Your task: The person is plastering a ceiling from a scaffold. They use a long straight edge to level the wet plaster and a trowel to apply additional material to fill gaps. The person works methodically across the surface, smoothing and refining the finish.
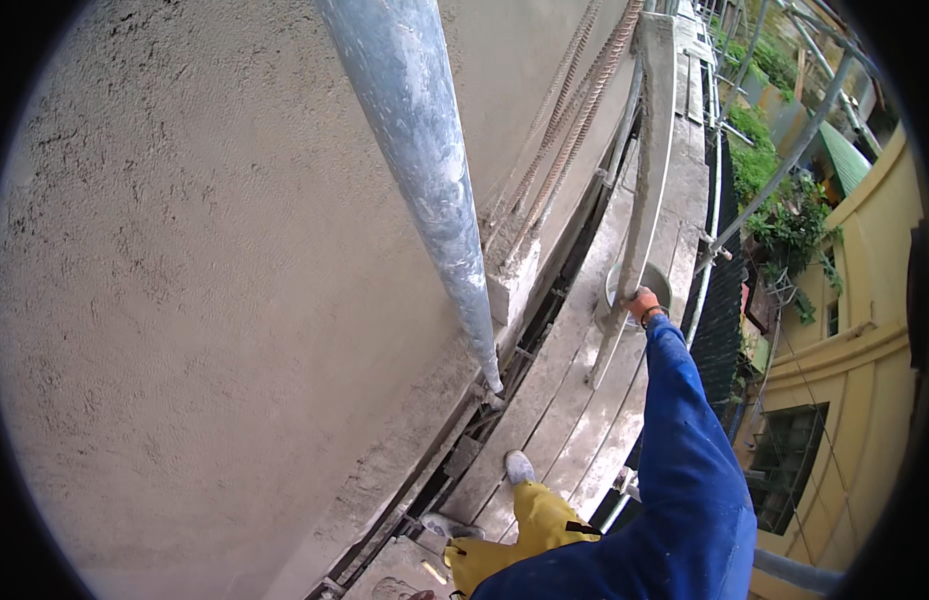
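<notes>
My right arm, in a blue sleeve, reaches forward over the scaffold planks. My right hand (643, 304) is closed round a long, narrow straightedge board (649, 170), gripping it toward its near end. The board is caked with grey mortar and runs away from me along the walkway. Just beyond the hand a round bucket (662, 287) stands on the planks, partly hidden by the board and hand. My left hand does not show; a small reddish-brown patch at the lower edge is too cut off to make out.
A rough grey plastered wall (215, 250) fills the left. A thick steel pole (425, 150) slants in front of it, with rusty rebar (575, 120) beyond. My feet are on the plank walkway (565, 420); a gap runs along the wall. Scaffold tubes (785, 165) and a yellow building (845, 370) are at right.
</notes>
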The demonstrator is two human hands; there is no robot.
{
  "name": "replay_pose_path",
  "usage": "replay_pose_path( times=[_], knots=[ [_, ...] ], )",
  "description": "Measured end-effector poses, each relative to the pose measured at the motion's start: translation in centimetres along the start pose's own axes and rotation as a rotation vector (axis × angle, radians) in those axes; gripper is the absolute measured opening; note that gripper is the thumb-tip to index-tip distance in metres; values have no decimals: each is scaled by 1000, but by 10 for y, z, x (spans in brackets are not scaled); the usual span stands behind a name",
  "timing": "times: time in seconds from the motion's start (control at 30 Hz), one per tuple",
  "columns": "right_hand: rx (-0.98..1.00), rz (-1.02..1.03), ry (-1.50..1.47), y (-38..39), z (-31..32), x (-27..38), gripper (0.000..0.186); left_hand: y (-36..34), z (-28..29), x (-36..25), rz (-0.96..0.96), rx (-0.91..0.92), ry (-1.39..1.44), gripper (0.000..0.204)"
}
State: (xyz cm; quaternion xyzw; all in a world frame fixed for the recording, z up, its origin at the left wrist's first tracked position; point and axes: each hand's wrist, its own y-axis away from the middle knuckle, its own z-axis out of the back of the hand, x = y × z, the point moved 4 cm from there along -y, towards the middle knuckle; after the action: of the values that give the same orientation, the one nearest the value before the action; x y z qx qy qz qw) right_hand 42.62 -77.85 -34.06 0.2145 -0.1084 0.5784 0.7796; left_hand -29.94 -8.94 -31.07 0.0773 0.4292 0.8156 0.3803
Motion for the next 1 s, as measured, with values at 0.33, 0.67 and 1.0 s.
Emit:
replay_pose_path(
  times=[0.33,0.67,1.0],
  knots=[
    [-98,-331,-90,2,-29,59,49,10,-14,-12,-22,-71,147,30],
    [-146,-132,-139,14,-34,64,89,13,-20,-36,-69,-121,198,28],
    [-203,149,-96,-72,-39,175,37,56,-64,36,-419,-256,-373,32]
  ],
)
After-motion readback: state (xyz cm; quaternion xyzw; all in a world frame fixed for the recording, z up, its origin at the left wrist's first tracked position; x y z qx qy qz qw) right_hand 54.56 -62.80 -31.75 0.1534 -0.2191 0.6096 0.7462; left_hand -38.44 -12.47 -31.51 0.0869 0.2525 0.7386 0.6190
